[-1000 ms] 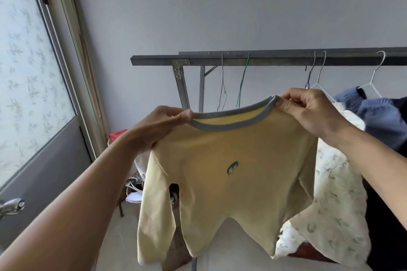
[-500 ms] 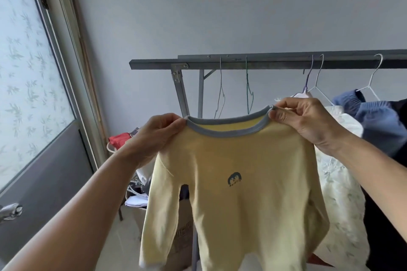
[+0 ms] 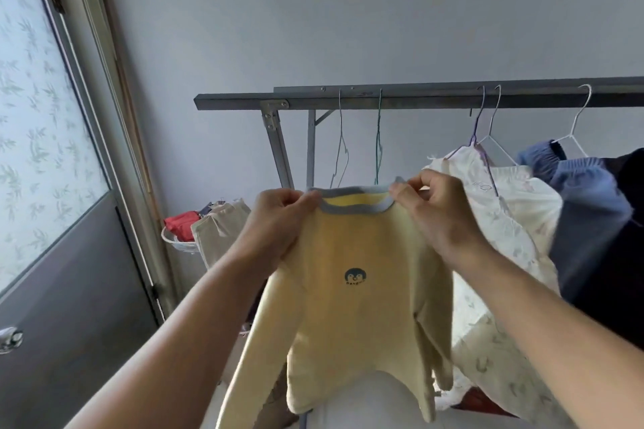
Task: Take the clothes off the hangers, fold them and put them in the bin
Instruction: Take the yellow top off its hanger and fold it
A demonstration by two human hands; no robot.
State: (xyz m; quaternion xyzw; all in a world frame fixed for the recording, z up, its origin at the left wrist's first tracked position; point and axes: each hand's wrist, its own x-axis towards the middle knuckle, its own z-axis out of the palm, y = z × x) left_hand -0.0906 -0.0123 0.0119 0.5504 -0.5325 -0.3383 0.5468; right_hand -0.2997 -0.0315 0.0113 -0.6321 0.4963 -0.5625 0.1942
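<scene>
Hanging free of any hanger, the yellow shirt (image 3: pixel 352 306) is pinched at its grey collar by the left hand (image 3: pixel 278 223) and right hand (image 3: pixel 439 216).

Both forearms are bare to the frame edge, no sleeves showing; the left hand (image 3: pixel 278 219) and right hand (image 3: pixel 439 216) are ungloved.

Bare wall (image 3: pixel 348 10) fills the upper frame; the rail (image 3: pixel 418 102), hangers (image 3: pixel 341 150) and hung clothes (image 3: pixel 505 219) crowd the right.
</scene>
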